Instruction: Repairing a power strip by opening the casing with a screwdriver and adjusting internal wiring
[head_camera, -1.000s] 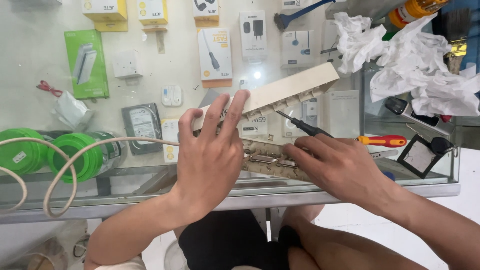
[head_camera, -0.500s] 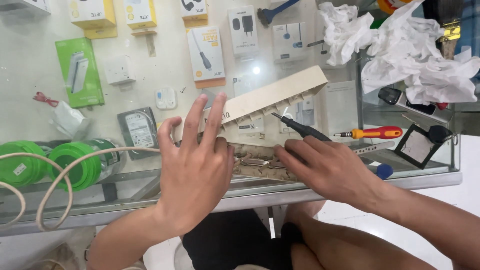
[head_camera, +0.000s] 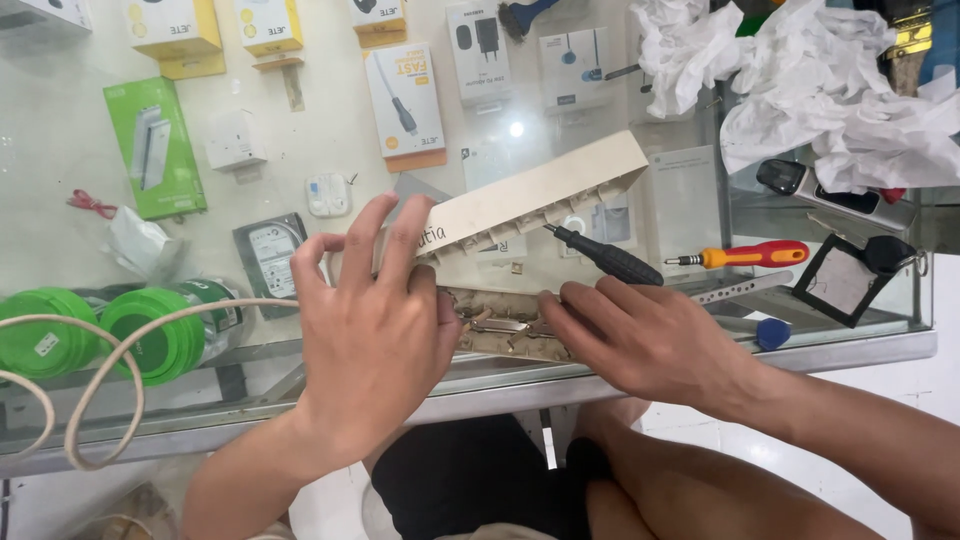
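Two bare hands at a glass counter (head_camera: 620, 365), seen from the head camera. Left hand (head_camera: 375, 330) spread flat, fingers apart, pressing the near left end of an opened beige power strip (head_camera: 500, 325). Right hand (head_camera: 640, 340) closed around a black screwdriver (head_camera: 605, 258), tip at the raised cover (head_camera: 530, 195). Farther right, a red-and-orange screwdriver (head_camera: 745, 255); far right, crumpled white paper (head_camera: 830, 80); near left, green spools (head_camera: 100, 335).

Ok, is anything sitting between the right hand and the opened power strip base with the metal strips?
Nothing visible does. The right hand already rests with its fingertips on the open beige power strip base, a black-handled screwdriver tucked under its fingers. The left hand presses down on the base's other end.
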